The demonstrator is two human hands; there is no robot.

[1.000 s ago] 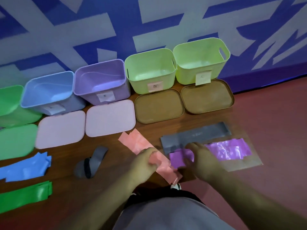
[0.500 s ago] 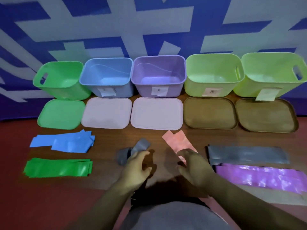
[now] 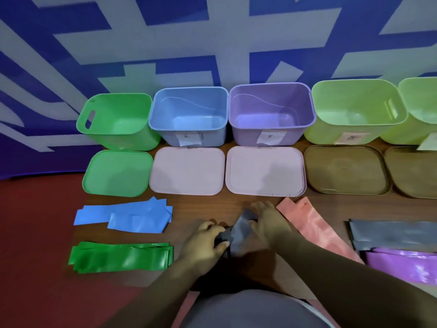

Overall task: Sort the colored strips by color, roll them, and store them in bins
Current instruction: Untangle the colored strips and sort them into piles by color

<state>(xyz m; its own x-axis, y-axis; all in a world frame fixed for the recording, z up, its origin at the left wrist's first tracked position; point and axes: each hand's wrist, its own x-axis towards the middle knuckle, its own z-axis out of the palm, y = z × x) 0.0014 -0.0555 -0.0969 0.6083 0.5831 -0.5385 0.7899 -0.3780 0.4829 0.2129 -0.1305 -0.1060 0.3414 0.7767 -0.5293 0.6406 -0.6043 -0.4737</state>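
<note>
A loose grey strip (image 3: 241,229) lies on the wooden board in front of me, and both hands hold it. My left hand (image 3: 204,245) grips its dark lower end; my right hand (image 3: 269,221) pinches its upper end. Blue strips (image 3: 127,215) and green strips (image 3: 120,256) lie in piles at the left. Pink strips (image 3: 312,227) lie just right of my right hand. A grey pile (image 3: 392,234) and purple strips (image 3: 402,265) sit at the far right.
Open bins stand in a row along the patterned wall: green (image 3: 118,120), blue (image 3: 189,114), purple (image 3: 272,112), and two yellow-green ones (image 3: 354,110). In front of them lie lids: green (image 3: 117,175), two pale pink (image 3: 188,170), and brown (image 3: 345,169).
The view has swung left. Both hands left the pink and purple strips, moved to the loose grey strip and took hold of it.
</note>
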